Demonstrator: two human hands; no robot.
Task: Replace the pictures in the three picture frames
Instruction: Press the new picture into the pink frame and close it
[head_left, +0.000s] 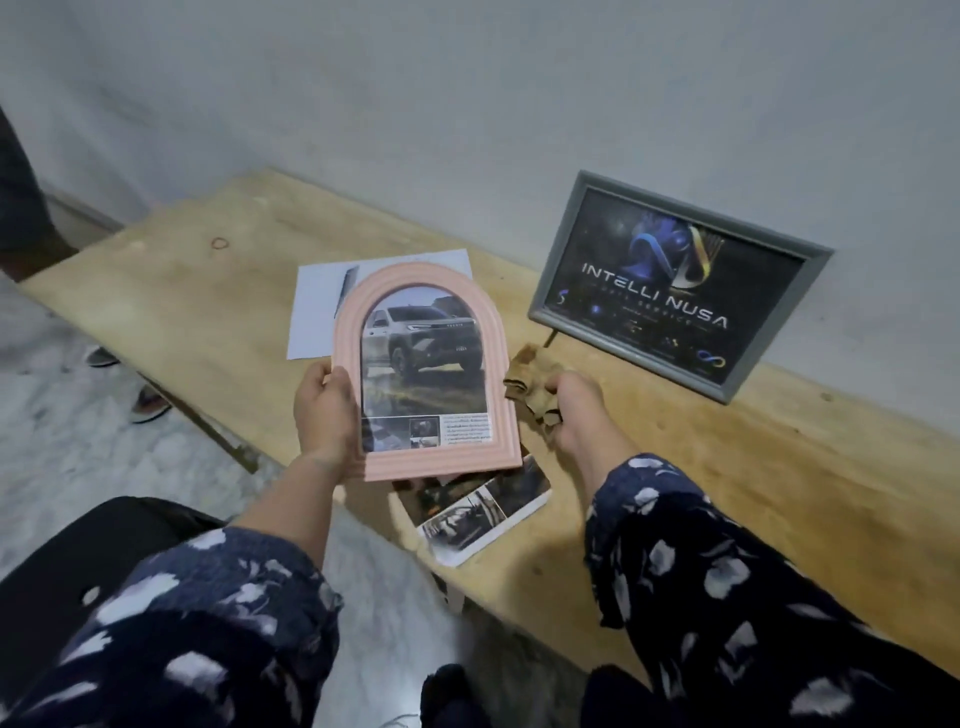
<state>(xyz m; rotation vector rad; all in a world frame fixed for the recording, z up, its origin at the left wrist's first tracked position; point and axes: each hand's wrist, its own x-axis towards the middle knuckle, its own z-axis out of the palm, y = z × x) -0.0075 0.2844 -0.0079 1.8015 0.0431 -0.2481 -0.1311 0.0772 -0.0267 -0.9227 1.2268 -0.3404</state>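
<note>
Two picture frames are in sight. One is a pink arched frame (426, 371) with a photo of a pickup truck in it, held up above the near edge of the wooden tabletop (727, 467). The left hand (324, 410) grips it by its left side, thumb across the front and fingers behind. The other is a grey rectangular frame (680, 286) that stands propped near the back edge toward the right, close to the wall (467, 78), showing a dark poster with the words "INTELLI NUSA".

The right hand (569, 410) is closed around one crumpled brown cloth (530, 389), just beside the pink frame's right side.

Two loose prints lie flat on the wood. A white sheet (317, 306) sits behind the pink frame, partly covered by it from where I stand. A photo print (483, 514) lies at the near edge, one corner hanging over.

One small rubber band (220, 242) rests alone toward the far left corner.

Both sleeves are dark blue with pale flowers.
</note>
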